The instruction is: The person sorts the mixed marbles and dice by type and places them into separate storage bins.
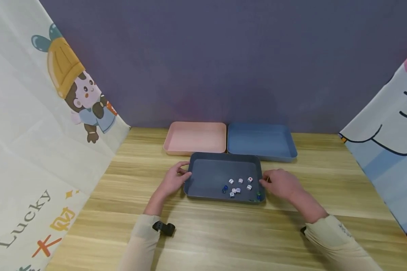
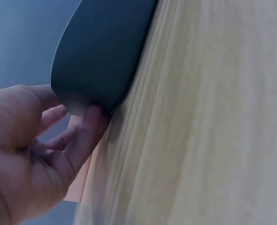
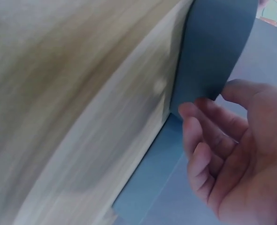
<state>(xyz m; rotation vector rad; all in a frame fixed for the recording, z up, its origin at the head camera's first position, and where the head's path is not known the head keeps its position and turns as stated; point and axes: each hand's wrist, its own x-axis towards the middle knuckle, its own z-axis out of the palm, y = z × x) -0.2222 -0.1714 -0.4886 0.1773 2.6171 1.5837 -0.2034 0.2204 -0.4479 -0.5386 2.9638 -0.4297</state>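
Note:
A dark grey tray (image 1: 210, 169) lies on the wooden table. Several white dice (image 1: 240, 181) with dots are scattered over its right half, beside small dark blue pieces (image 1: 225, 188). Green and blue bits (image 1: 259, 195), too small to make out, sit in its near right corner. My left hand (image 1: 173, 178) grips the tray's left side, thumb at the rim and fingertips low on the outer wall (image 2: 101, 51). On the opposite side my right hand (image 1: 280, 183) pinches the wall (image 3: 213, 51), with the thumb on the rim and the other fingers curled below.
Behind the dark tray stand a pink tray (image 1: 195, 137) and a blue tray (image 1: 261, 141), side by side against the dark backdrop (image 1: 203, 67). Printed cloths (image 1: 27, 113) hang at left and right. The table's bare wood (image 1: 217, 233) spreads in front.

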